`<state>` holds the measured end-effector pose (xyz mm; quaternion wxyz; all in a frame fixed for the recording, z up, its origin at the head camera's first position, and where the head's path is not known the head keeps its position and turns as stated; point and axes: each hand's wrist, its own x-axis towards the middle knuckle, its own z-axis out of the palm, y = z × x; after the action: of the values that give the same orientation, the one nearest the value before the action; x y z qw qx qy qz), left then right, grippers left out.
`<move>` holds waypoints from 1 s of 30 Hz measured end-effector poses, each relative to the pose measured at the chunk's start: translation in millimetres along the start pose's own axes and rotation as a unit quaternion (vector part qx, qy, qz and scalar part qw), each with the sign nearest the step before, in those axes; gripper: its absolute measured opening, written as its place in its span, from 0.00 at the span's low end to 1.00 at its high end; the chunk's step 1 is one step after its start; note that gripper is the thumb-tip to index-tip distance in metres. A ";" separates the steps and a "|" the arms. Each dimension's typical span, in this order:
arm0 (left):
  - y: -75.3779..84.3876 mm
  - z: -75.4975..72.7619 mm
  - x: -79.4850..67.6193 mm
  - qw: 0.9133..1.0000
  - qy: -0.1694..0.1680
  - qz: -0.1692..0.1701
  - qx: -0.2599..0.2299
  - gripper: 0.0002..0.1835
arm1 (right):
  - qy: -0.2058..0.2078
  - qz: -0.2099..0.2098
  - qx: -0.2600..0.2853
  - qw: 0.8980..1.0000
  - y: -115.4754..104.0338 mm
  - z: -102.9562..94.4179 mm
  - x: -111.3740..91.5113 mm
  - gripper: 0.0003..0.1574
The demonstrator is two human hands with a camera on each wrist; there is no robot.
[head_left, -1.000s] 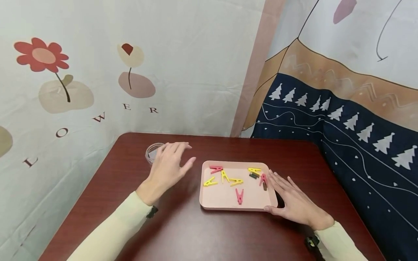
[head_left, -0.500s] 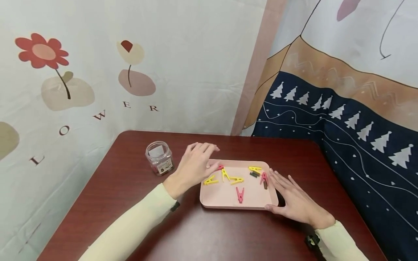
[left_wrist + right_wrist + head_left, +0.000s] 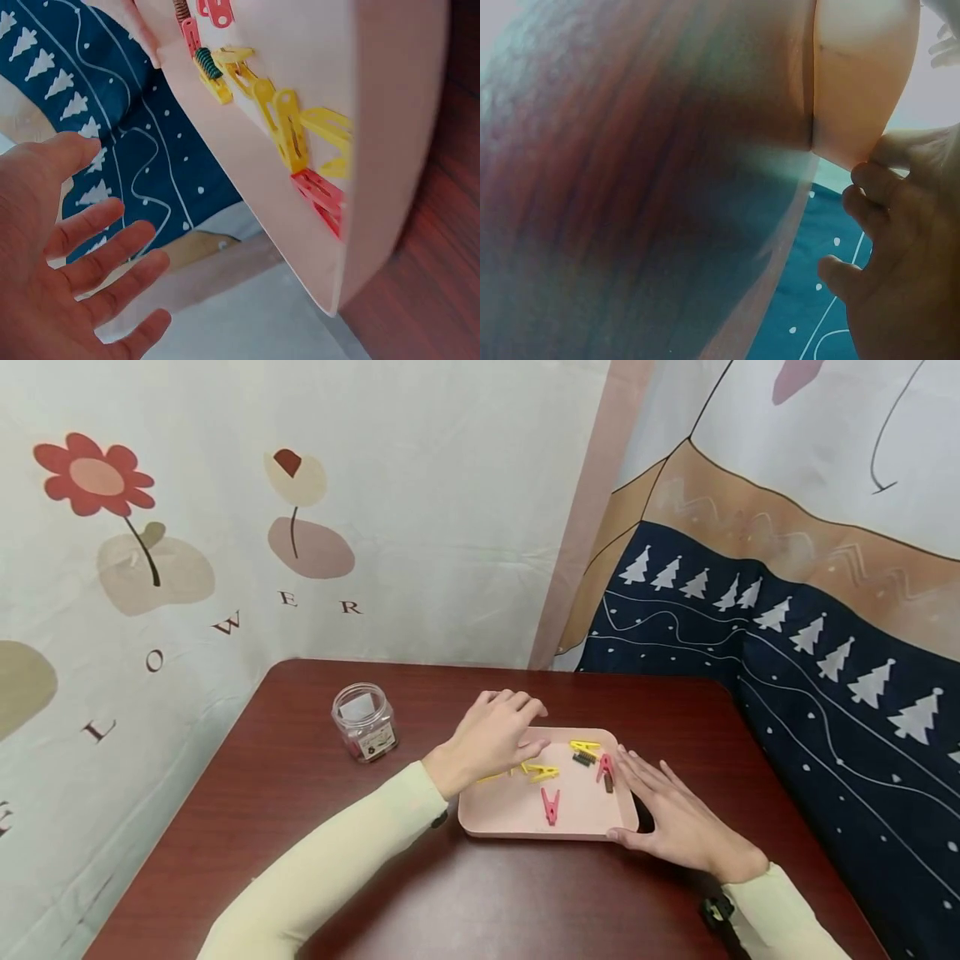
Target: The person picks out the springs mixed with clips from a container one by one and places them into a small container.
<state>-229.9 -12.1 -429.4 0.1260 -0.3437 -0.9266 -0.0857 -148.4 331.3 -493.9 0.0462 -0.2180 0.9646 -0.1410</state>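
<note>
Hanging over the left part of the pink tray point(image 3: 502, 818), the left hand point(image 3: 493, 739) shows a loose grip with nothing in it in the head view. The right hand point(image 3: 678, 820) rests its fingers along the tray's right side, thumb by the near corner, likely so the tray won't slide. Yellow clips point(image 3: 543, 774) and pink clips point(image 3: 551, 807) lie in the tray with a green coil point(image 3: 583, 759) and a brown coil point(image 3: 608, 783); the raised edge seems good for keeping small things from slipping onto the bench point(image 3: 420, 902). A clear jar point(image 3: 365, 722) stands upright, well apart on the left, perhaps to leave the hands room. In the left wrist view, that hand's fingers are spread and touch no clip, while some clips lie against each other. In the right wrist view, fingertips meet the tray's edge, so this grip seems to steady it without squeezing.
</note>
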 end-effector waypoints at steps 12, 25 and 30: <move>26.3 17.4 35.9 0.994 -0.096 0.054 0.019 0.23 | 0.005 -0.009 0.003 1.000 0.6 -1.0 -1.8 0.73; 40.3 44.2 60.8 0.978 -0.179 0.094 0.040 0.21 | 0.013 -0.020 -0.008 1.000 0.1 -3.4 -1.5 0.72; 42.6 50.8 63.2 0.974 -0.195 0.102 0.057 0.21 | 0.017 -0.021 -0.010 1.000 0.1 -2.1 -1.7 0.72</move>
<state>-257.0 71.2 -456.2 -0.0298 -0.4390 -0.8966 0.0496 -147.2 332.6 -491.9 0.0249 -0.2358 0.9619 -0.1363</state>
